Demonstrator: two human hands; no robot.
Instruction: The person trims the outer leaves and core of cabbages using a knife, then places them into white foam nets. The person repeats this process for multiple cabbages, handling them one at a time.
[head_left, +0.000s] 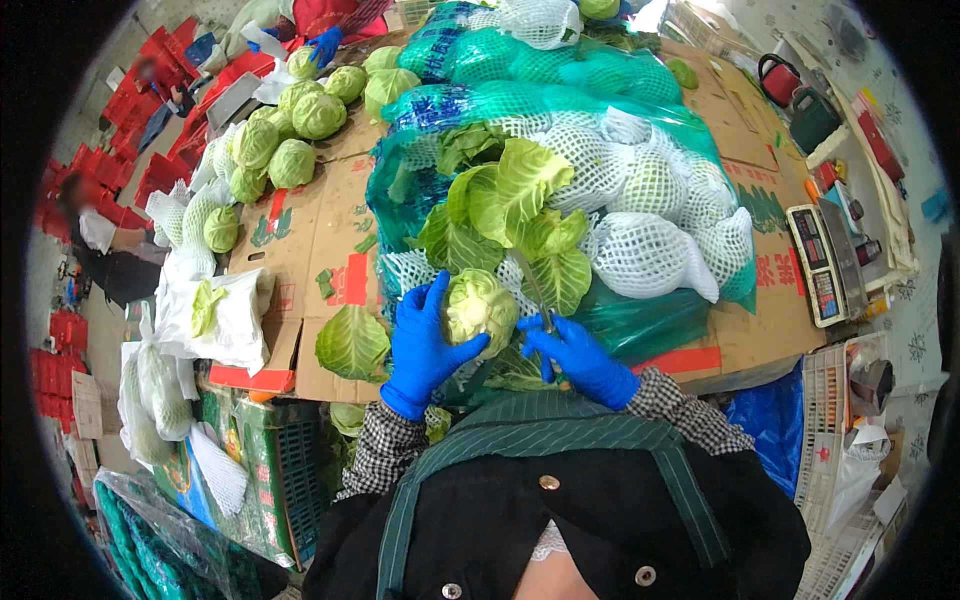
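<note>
My left hand (426, 341), in a blue glove, grips a small green cabbage (480, 307) with its pale cut stem end facing up. In my right hand (581, 356), also gloved in blue, is a knife (531, 281) whose slim blade points away from me, just right of the cabbage. Loose outer cabbage leaves (517, 195) lie in a heap beyond both hands. Another cabbage leaf (352, 342) rests on the cardboard left of my left hand. Behind the leaf heap, cabbages in white foam net sleeves (649, 255) fill a green mesh sack (465, 112).
Bare cabbages (319, 116) sit on the cardboard-covered table (341, 187) at the left. A co-worker's blue-gloved hand (326, 46) is beside them. White bags (225, 330) lie at the left edge. On the right are a digital scale (817, 262), a red kettle (780, 79) and a plastic crate (821, 420).
</note>
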